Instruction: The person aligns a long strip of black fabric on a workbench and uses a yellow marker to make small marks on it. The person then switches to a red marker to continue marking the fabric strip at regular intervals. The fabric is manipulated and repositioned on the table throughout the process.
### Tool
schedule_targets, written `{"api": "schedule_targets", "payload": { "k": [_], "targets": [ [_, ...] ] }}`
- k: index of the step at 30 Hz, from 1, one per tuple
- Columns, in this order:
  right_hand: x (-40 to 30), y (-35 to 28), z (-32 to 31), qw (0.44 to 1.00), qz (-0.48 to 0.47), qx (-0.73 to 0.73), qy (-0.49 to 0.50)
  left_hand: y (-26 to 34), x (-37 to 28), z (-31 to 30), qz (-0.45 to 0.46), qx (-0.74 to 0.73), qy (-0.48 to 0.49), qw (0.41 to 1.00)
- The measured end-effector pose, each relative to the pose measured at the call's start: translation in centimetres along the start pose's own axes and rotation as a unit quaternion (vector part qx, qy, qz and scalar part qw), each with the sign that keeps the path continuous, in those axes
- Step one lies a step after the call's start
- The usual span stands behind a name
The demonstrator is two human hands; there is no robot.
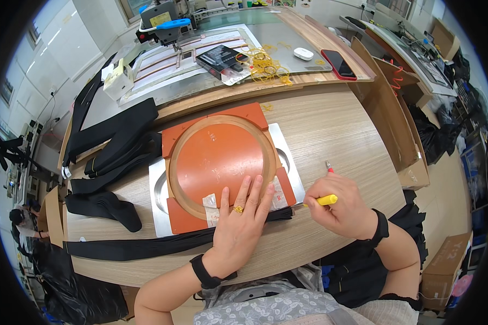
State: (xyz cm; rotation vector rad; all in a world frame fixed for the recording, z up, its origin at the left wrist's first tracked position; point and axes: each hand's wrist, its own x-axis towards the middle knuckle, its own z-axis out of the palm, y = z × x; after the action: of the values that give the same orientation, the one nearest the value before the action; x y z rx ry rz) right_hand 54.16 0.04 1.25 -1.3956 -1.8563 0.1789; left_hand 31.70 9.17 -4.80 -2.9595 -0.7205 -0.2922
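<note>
My left hand lies flat with fingers spread, on the lower edge of an orange board with a round centre and a tan circular groove. Beneath that board is a silver metal plate, showing at both sides. A black fabric strip runs along the near edge and under my left hand; its gathered end emerges on the right. My right hand grips a yellow pen-like tool beside the plate's lower right corner. Past its knuckles shows a red tool with a metal tip; whether I hold it is unclear.
Several folded black fabric pieces lie left on the wooden table. Behind stands a sewing machine, its bed holding a black box, yellow bands, a white case and a phone. Cardboard borders the right.
</note>
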Motion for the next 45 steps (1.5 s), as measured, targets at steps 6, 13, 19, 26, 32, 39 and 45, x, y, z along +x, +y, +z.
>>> {"api": "schedule_targets", "payload": {
  "k": [6, 13, 19, 26, 32, 39, 45],
  "targets": [
    [-0.8, -0.5, -1.0, 0.993, 0.056, 0.096, 0.040, 0.2, 0.0, 0.0, -0.005, 0.017, -0.011, 1.000],
    [-0.5, -0.6, -0.7, 0.997, 0.049, 0.061, 0.024, 0.2, 0.0, 0.1, -0.005, 0.026, -0.007, 1.000],
    [-0.3, -0.2, 0.0, 0.999, 0.021, 0.045, 0.009, 0.2, 0.1, 0.1, -0.004, 0.024, -0.005, 1.000],
    [-0.2, -0.6, 0.2, 1.000, -0.028, -0.012, 0.002, 0.2, 0.0, 0.1, -0.009, 0.018, -0.008, 1.000],
    [-0.9, -0.9, -1.2, 0.998, 0.026, 0.050, -0.003, 0.5, 0.1, 0.1, -0.011, 0.020, -0.004, 1.000],
    [-0.6, 0.0, -0.6, 0.997, 0.026, 0.068, 0.004, 0.5, 0.8, 0.4, -0.010, 0.010, 0.002, 1.000],
    [-2.4, 0.5, -0.3, 0.995, 0.085, 0.055, -0.002, 0.9, 0.2, 3.1, -0.041, -0.015, 0.094, 0.995]
  ]
}}
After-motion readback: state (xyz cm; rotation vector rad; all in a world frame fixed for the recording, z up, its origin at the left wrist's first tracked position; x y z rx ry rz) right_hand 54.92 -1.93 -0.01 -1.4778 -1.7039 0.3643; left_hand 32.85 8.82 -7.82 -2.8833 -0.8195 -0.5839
